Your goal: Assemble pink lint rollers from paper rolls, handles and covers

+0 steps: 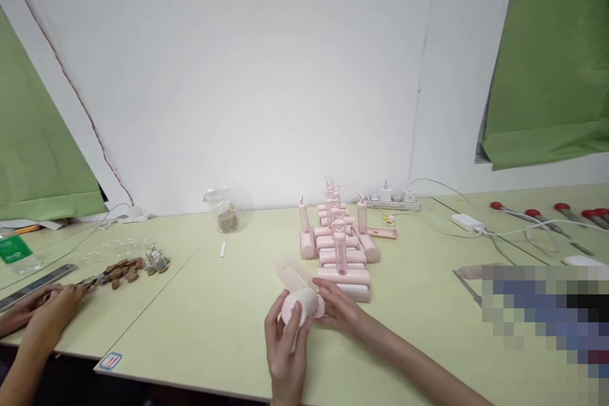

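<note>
1 pink cylinder [303,304], clasped by left hand [284,346], right hand [341,312] touching

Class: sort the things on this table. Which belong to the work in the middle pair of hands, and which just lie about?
In use: pink tube, held by left hand and right hand; pile of pink tubes.
Lying about: corks, plastic cup, power strip, red-handled tools.

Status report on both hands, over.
Left hand and right hand both gripping short pink plastic cylinder over pale green table. Stack of pink tubes just behind, apart. Co-worker's hands far left, not in the way.
</note>
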The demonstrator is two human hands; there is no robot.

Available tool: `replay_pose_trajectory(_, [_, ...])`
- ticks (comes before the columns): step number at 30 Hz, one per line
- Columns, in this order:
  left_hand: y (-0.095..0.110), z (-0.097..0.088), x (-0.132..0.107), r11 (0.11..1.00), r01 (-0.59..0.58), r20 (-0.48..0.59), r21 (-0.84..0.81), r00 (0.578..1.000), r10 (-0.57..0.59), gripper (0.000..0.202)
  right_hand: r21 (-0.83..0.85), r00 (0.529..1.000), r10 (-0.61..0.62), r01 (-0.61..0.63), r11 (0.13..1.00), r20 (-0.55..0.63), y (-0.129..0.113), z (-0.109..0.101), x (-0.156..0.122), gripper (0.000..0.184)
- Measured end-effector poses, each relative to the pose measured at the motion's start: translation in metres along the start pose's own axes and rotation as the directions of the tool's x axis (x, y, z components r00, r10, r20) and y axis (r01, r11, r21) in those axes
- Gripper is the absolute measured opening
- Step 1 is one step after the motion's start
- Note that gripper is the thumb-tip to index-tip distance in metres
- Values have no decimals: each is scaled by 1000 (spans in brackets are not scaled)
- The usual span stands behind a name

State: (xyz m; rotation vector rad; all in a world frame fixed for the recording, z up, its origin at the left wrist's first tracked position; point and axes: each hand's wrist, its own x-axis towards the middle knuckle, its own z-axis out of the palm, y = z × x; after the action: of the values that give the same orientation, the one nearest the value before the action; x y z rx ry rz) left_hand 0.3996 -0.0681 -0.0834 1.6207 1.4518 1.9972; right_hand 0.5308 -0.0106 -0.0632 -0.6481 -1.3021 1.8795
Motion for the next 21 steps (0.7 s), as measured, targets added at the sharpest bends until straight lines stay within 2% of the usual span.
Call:
replay_pose_trajectory(3, [-1, 2, -6, 999, 41, 101, 10, 994, -42, 22, 1, 999, -19, 19, 1000, 32, -1, 2, -2, 51])
replay_pose_trajectory(6, [-6, 3, -7, 992, 121, 125, -47, 986, -114, 34, -57, 998, -50, 52, 997, 26, -2, 1, -1, 59])
replay_pose_trajectory(10, [-4, 8, -8, 980, 116, 137, -161, 986, -94, 30, -110, 994, -73, 81, 991, 78, 4, -2, 0, 88])
replay_pose_trajectory(13, [0, 9, -8, 962, 111, 125, -250, 989, -82, 31, -228, 997, -69, 78, 971, 46, 5, -2, -4, 105])
replay_pose_trajectory(15, [-1, 6, -3, 929, 219, 189, -299, 968, -167, 48, -350, 993, -120, 116, 929, 9, -1, 1, -9, 105])
replay_pose_trajectory(17, [-4, 5, 9, 864, 381, 344, -329, 900, -267, 68, -500, 973, -228, 204, 841, 13, -11, 4, -15, 105])
replay_pose_trajectory(18, [-5, 5, 16, 831, 441, 409, -339, 864, -292, 68, -584, 953, -298, 266, 767, 43, -17, 5, -18, 106])
replay_pose_trajectory(21, [-2, 17, 38, 753, 564, 563, -339, 763, -318, 51, -769, 869, -437, 439, 464, 233, -32, 7, -23, 107])
